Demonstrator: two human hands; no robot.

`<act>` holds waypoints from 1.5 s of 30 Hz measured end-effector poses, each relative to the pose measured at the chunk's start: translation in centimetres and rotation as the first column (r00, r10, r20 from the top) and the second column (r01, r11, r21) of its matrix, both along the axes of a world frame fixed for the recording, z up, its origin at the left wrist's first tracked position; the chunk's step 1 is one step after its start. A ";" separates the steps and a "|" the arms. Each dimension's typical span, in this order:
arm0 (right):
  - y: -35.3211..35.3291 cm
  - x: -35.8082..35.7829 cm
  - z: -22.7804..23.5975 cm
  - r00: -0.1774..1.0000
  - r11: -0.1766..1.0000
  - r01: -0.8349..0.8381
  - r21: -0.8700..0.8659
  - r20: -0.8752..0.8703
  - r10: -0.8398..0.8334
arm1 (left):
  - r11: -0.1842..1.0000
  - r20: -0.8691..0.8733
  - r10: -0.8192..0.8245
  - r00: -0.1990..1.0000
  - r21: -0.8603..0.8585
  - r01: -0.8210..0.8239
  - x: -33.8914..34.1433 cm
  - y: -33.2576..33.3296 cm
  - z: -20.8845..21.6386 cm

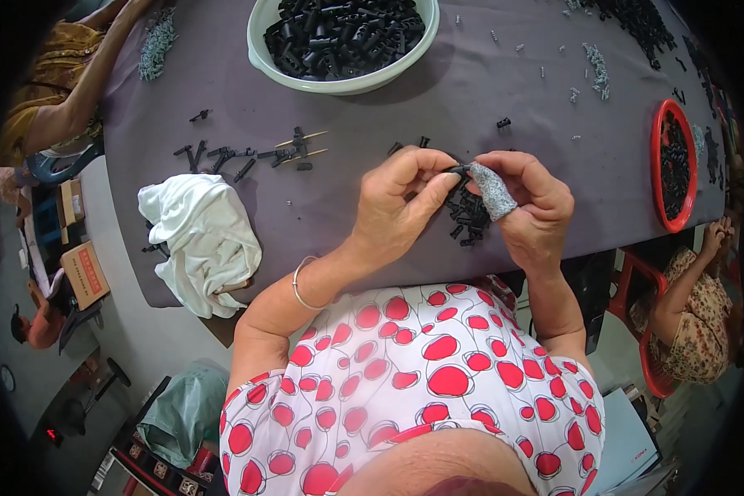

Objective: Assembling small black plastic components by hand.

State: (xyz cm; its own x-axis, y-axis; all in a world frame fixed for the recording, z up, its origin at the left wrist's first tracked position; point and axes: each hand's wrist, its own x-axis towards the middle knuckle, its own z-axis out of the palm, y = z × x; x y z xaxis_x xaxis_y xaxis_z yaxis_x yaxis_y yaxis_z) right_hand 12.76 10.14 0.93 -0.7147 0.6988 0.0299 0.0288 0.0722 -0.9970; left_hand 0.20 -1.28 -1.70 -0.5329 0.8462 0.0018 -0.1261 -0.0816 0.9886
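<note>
Over the near part of the table, my left hand (393, 202) pinches a small black plastic part (461, 169) between thumb and forefinger. Opposite it, my right hand (537, 207) is closed at the other end of that part, its thumb wearing a grey speckled fabric finger sleeve (493, 192). The fingertips cover most of the piece, so its full shape is hidden. Beneath my hands lies a small pile of similar black parts (469, 223), partly hidden by my fingers. Several more black parts (244, 169) lie scattered to the left, by thin wooden sticks (312, 154).
A pale bowl (355, 85) full of black parts stands at the far middle. On the right is a red basket (666, 211) of black pieces, with small metal springs (597, 70) nearby. A crumpled white cloth (202, 240) lies near left. Other people sit at both sides.
</note>
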 end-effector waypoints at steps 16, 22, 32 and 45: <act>-0.7 -1.1 -0.1 0.994 0.999 0.046 0.011 0.103 -0.047 | 0.981 -0.445 0.187 0.876 0.123 -0.147 0.3 0.6 -1.2; -0.6 -1.5 0.2 0.994 0.994 0.027 -0.102 0.107 -0.016 | 0.978 -0.478 0.203 0.854 0.133 -0.159 0.0 0.7 -1.2; -1.3 -2.1 -0.9 1.000 0.913 0.004 0.407 -0.008 -0.001 | 0.991 -0.156 0.124 0.980 -0.034 -0.131 -0.8 0.0 -0.1; -2.1 -1.4 -2.2 0.993 0.666 0.118 0.736 -0.103 -0.062 | 0.968 0.848 -0.196 0.492 0.087 0.235 -2.3 0.1 0.1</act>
